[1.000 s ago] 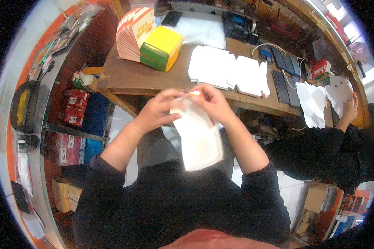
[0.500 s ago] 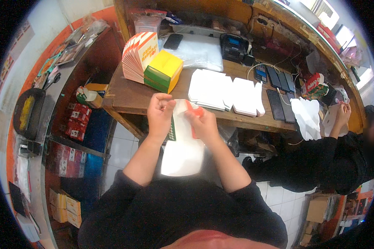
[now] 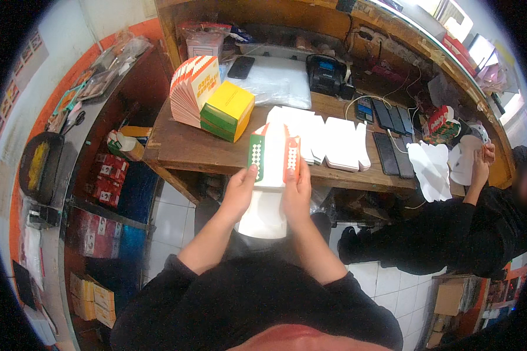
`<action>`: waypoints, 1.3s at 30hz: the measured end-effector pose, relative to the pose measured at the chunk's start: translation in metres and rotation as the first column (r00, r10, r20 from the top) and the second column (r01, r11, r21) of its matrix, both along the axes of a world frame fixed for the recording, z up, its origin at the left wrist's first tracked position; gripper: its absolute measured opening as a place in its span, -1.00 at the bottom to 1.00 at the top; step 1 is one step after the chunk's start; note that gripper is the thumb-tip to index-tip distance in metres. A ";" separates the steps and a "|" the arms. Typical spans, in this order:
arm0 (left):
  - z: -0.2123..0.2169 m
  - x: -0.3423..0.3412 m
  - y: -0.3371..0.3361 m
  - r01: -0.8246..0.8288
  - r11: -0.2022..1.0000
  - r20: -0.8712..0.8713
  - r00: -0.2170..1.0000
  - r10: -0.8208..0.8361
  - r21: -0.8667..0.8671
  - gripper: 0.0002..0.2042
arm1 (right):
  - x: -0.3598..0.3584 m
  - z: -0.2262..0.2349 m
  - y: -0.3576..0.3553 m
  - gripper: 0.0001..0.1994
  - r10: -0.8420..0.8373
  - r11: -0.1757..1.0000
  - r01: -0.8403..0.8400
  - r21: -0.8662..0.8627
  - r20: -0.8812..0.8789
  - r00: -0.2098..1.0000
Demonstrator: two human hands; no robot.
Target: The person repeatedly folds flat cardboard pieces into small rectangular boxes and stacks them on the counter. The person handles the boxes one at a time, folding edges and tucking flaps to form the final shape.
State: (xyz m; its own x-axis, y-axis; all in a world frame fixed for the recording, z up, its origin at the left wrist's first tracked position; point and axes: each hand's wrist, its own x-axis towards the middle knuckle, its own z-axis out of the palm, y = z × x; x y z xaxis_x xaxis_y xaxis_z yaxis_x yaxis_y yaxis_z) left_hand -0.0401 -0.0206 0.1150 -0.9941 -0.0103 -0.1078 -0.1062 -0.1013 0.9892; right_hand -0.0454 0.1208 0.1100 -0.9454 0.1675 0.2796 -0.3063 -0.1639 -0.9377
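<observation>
A flat white cardboard box blank (image 3: 270,181) is held upright in front of my chest. My left hand (image 3: 240,190) grips its left edge, where a green patterned flap is folded up. My right hand (image 3: 295,193) grips the right edge at an orange flap. The lower part of the blank hangs down between my forearms. The blank is just in front of the wooden table's near edge (image 3: 216,157).
On the table lie rows of white blanks (image 3: 328,140), a folded yellow and green box (image 3: 228,110), a fanned stack of orange-striped blanks (image 3: 188,89), several phones (image 3: 386,146) and clear plastic (image 3: 275,82). At the right a person in black (image 3: 480,216) handles white card.
The blank went from drooping flat over my lap to upright, with its green and orange side flaps now folded up. Both hands have shifted to its side edges.
</observation>
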 end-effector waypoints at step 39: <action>-0.043 0.068 -0.125 -0.234 0.972 -0.063 0.970 0.234 0.013 -0.61 | -0.160 0.108 -0.094 -0.30 0.216 0.029 0.046 0.999 -0.051 0.975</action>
State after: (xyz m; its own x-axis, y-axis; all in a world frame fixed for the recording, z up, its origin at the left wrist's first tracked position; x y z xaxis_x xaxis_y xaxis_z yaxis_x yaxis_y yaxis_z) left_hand 0.0275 -0.1459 0.0724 -0.9689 -0.2432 -0.0456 -0.0162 -0.1214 0.9925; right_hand -0.2056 0.0264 0.2181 -0.8535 -0.4722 0.2203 -0.5097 0.8443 -0.1652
